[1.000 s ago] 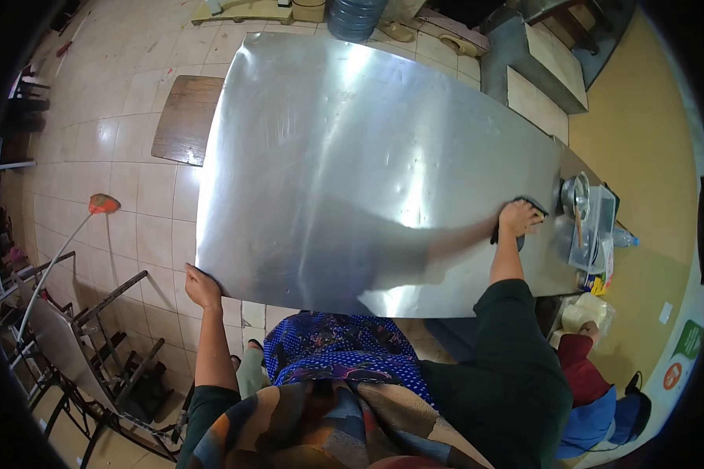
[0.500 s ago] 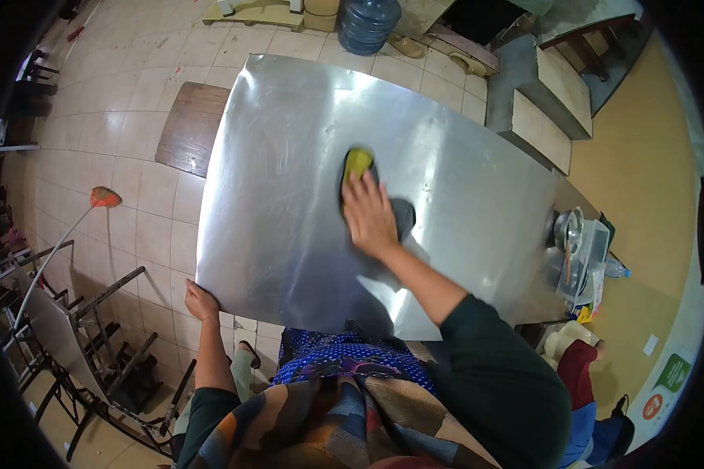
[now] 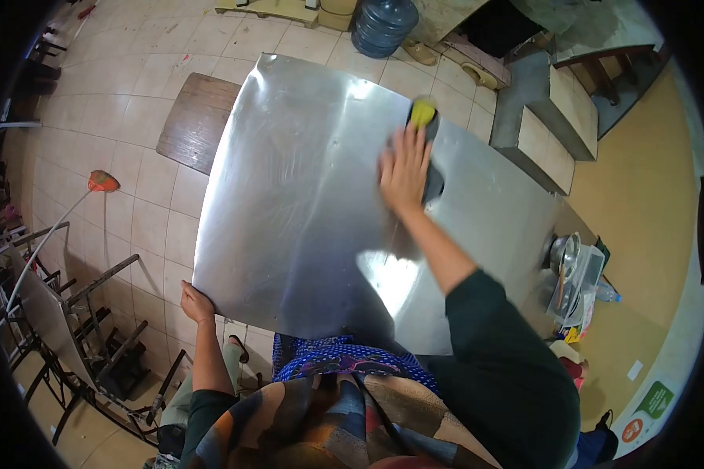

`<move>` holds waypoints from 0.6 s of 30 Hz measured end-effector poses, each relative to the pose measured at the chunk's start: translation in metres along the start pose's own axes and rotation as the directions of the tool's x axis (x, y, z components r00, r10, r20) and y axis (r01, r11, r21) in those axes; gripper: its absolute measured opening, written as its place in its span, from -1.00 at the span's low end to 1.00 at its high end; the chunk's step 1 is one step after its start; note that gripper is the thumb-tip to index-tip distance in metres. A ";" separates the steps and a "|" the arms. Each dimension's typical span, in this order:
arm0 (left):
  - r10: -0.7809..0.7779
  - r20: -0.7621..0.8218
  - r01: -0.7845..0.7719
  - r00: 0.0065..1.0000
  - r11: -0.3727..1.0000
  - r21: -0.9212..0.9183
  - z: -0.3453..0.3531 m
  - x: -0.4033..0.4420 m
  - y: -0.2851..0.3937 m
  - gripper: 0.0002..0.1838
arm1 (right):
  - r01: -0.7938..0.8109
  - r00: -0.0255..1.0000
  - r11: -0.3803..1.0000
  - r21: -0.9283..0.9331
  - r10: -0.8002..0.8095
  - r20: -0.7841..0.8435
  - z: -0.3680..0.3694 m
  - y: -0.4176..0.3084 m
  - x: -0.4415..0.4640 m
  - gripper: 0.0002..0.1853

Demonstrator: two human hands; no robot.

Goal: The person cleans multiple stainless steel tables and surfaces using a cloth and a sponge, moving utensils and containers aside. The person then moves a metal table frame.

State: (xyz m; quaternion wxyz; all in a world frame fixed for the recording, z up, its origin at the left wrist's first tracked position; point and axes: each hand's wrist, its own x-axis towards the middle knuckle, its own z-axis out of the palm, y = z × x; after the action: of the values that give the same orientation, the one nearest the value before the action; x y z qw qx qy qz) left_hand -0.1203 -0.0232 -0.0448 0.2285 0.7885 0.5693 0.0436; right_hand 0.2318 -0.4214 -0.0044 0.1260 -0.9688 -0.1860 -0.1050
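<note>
A shiny metal tabletop (image 3: pixel 289 195) fills the middle of the view, with a few dents and light scratches. My right hand (image 3: pixel 404 168) presses a yellow-green sponge (image 3: pixel 422 114) against it near the far edge. The fingers lie over the sponge and hide most of it; only its far end shows, beside a dark patch that may be its reflection. At the near left corner, my left hand (image 3: pixel 198 302) is closed on the table's edge, its fingertips partly hidden.
On the table's right end stand metal bowls (image 3: pixel 565 252) and a clear plastic box (image 3: pixel 587 293). A wooden board (image 3: pixel 198 121), a blue water jug (image 3: pixel 384 28), tiled steps (image 3: pixel 540 144), an orange-headed broom (image 3: pixel 103 181) and overturned furniture (image 3: pixel 94 328) surround it. Another person's foot (image 3: pixel 239 349) shows lower left.
My right hand has slid the sponge across the metal, away from me and to the right. My left hand stays at the near left corner. The view has shifted slightly.
</note>
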 end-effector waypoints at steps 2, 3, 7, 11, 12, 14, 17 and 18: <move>-0.039 0.039 0.040 0.998 0.999 -0.011 0.003 -0.006 0.002 -0.32 | 0.026 0.992 1.000 0.000 -0.026 0.120 -0.014 -0.019 -0.036 -0.42; 0.029 -0.041 -0.031 0.999 0.998 -0.049 0.005 -0.006 0.003 -0.33 | 0.022 0.979 0.995 0.102 -0.042 0.201 -0.019 -0.022 -0.041 -0.40; 0.087 -0.075 -0.094 0.993 0.991 -0.091 0.002 -0.009 0.012 -0.33 | -0.058 0.988 0.978 0.203 0.026 0.155 0.007 0.012 0.037 -0.37; -0.019 0.034 0.018 0.999 1.000 0.018 0.003 -0.002 0.001 -0.33 | -0.014 1.000 0.992 0.127 0.014 -0.001 0.030 0.023 0.109 -0.36; -0.013 -0.006 0.013 1.000 1.000 0.024 0.003 -0.003 -0.001 -0.32 | 0.078 0.993 0.995 0.063 -0.072 -0.095 0.032 0.021 0.106 -0.36; 0.010 -0.039 -0.010 0.999 1.000 0.020 0.003 -0.003 0.005 -0.31 | 0.117 0.992 0.989 0.094 -0.113 -0.049 0.022 -0.005 0.058 -0.33; 0.055 -0.096 -0.057 0.994 0.998 -0.019 0.002 -0.009 0.011 -0.29 | 0.247 0.920 0.909 0.336 -0.329 0.213 -0.022 -0.081 -0.069 -0.39; 0.066 -0.088 -0.069 0.994 0.997 -0.027 0.003 -0.009 0.010 -0.29 | 0.330 0.866 0.791 0.516 -0.471 0.167 -0.014 -0.101 -0.129 -0.36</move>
State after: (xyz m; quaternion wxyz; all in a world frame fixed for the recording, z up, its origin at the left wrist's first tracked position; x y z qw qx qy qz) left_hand -0.1137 -0.0345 -0.0420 0.2138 0.8011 0.5511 0.0941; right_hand 0.0732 -0.3771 -0.0030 0.3032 -0.8506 -0.4253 0.0605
